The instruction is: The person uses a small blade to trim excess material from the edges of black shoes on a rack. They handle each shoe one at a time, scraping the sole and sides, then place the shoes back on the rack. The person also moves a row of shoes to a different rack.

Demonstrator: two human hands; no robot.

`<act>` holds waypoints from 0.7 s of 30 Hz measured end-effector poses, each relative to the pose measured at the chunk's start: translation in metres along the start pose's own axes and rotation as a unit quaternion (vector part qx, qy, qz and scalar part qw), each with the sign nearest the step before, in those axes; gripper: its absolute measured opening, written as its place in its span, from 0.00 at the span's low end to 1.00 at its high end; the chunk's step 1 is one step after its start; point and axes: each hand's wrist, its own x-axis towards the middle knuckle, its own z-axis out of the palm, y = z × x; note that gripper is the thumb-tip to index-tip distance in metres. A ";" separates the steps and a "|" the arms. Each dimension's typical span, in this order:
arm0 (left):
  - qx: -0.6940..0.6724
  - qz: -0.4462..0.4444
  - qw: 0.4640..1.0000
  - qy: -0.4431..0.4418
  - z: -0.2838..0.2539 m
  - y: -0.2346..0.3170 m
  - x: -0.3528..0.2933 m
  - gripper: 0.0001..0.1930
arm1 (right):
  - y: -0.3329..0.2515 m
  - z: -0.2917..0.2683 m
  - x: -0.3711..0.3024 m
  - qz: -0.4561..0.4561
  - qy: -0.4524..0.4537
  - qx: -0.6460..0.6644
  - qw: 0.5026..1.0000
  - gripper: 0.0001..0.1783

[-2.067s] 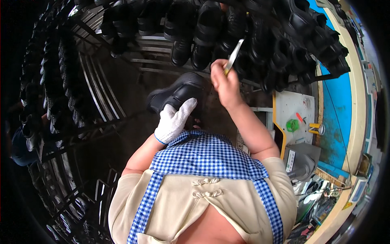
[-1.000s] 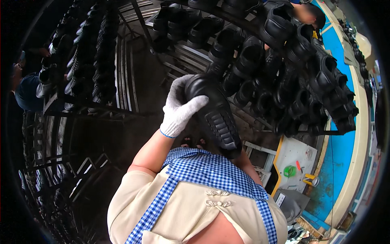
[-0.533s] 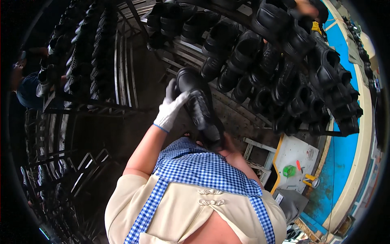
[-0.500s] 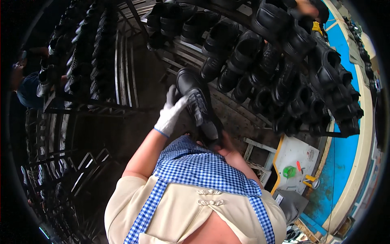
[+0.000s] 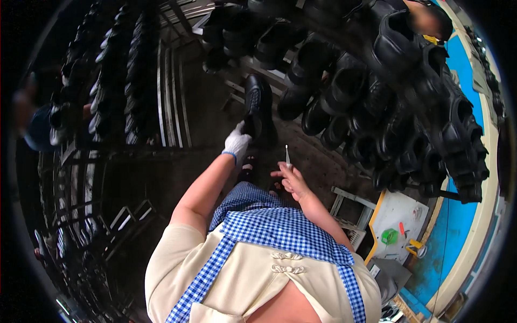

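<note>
A black lace-up shoe point(image 5: 259, 105) is held out in front of me, its toe pointing away. My left hand point(image 5: 237, 144), in a white knitted glove with a blue cuff, is closed on its heel end near the opening. Bare, my right hand point(image 5: 293, 182) is nearer to me and to the right, apart from the shoe. Between its fingers stands a slim, pale tool point(image 5: 287, 155) with a small light tip; its exact kind is too small to make out.
Racks of black shoes point(image 5: 344, 86) crowd the front and right. Another shoe rack point(image 5: 107, 81) stands at the left, with a blurred person point(image 5: 40, 126) beside it. On the right, a white work surface point(image 5: 385, 207) carries a green container point(image 5: 389, 236) and a yellow-handled item point(image 5: 414, 248).
The shoe has moved farther from me, and my left hand has shifted from its front to its heel end. My right hand has let go of it and now shows the slim tool.
</note>
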 end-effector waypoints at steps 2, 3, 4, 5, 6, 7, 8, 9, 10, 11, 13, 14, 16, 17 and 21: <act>0.084 0.066 0.994 0.022 -0.003 -0.011 0.066 0.31 | 0.004 -0.004 0.001 0.004 0.001 -0.014 1.000 0.22; 0.097 0.097 0.991 0.010 -0.001 -0.014 0.095 0.31 | 0.009 -0.007 -0.001 0.001 0.000 -0.014 1.000 0.23; 0.129 0.095 0.987 0.003 0.000 0.008 0.114 0.30 | 0.011 -0.007 -0.002 0.008 0.015 -0.009 1.000 0.23; 0.161 0.094 0.982 0.000 -0.003 0.036 0.125 0.30 | 0.012 -0.005 -0.002 0.014 0.027 -0.005 1.000 0.23; 0.185 0.083 0.979 -0.007 -0.004 0.060 0.131 0.29 | 0.012 -0.002 -0.001 0.018 0.042 0.005 0.999 0.23; 0.207 0.086 0.975 -0.012 -0.001 0.072 0.145 0.28 | 0.013 0.001 0.000 0.020 0.054 0.013 0.998 0.23; 0.229 0.089 0.969 -0.017 0.003 0.082 0.159 0.28 | 0.013 0.003 0.000 0.013 0.062 0.020 0.998 0.21; 0.252 0.093 0.963 -0.022 0.006 0.091 0.167 0.27 | 0.012 0.006 0.000 0.010 0.070 0.028 0.997 0.20; 0.256 0.102 0.961 -0.027 0.011 0.097 0.170 0.26 | 0.010 0.008 0.000 0.007 0.079 0.034 0.996 0.19; 0.268 0.101 0.956 -0.060 0.015 0.102 0.172 0.25 | 0.008 0.010 -0.001 0.005 0.087 0.040 0.995 0.18; 0.260 0.118 0.955 -0.075 0.018 0.099 0.175 0.25 | 0.004 0.013 0.000 -0.008 0.110 0.060 0.992 0.17; 0.245 0.133 0.957 -0.078 0.016 0.097 0.176 0.25 | 0.000 0.012 -0.001 -0.018 0.116 0.063 0.991 0.17; 0.100 0.146 0.984 -0.027 0.017 0.089 0.163 0.25 | 0.003 0.003 0.000 -0.031 0.140 0.068 0.987 0.17; 0.026 0.150 0.988 0.000 0.017 0.081 0.156 0.25 | 0.007 -0.003 0.000 -0.036 0.159 0.071 0.984 0.16; 0.042 0.165 0.984 0.054 -0.006 -0.002 0.122 0.27 | 0.062 -0.065 0.035 -0.055 0.183 -0.066 0.979 0.12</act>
